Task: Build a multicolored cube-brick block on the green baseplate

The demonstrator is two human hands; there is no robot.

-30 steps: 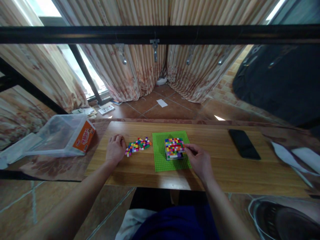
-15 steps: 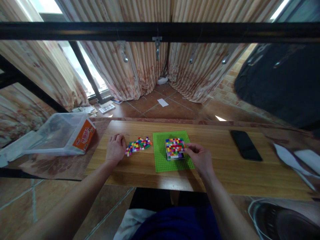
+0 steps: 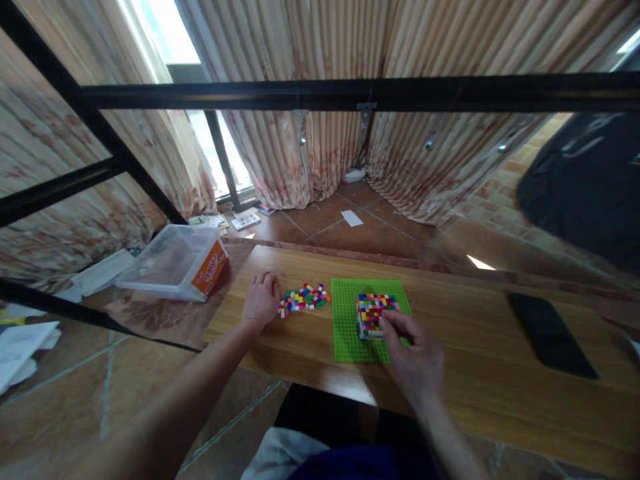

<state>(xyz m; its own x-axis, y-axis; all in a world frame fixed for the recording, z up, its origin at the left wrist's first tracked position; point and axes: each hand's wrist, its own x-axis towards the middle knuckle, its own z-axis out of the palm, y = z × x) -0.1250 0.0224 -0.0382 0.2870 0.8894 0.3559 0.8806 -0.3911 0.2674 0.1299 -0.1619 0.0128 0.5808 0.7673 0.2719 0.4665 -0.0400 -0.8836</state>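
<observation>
A square block of many-coloured small bricks (image 3: pixel 371 312) stands on a green studded baseplate (image 3: pixel 345 337). My right hand (image 3: pixel 414 347) is at the block's right side, thumb and forefinger pinched together at its top. Whatever lies between those fingertips is too small to make out, and the hand hides the block's near right corner. To the left of the baseplate, loose coloured bricks (image 3: pixel 305 298) lie in a spread pile on the wooden table. My left hand (image 3: pixel 261 301) rests at the pile's left end with fingers curled down; their tips are hidden.
A black phone (image 3: pixel 550 335) lies on the right part of the wooden table (image 3: pixel 470 333). Left of the table is a clear plastic box (image 3: pixel 173 267) with an orange label. A black metal bar (image 3: pixel 330 95) crosses above, in front of curtains (image 3: pixel 310 160).
The camera view has turned left, so the scene sits further right. My right hand has shifted from the block's right edge onto its top near side. My left hand stays beside the pile.
</observation>
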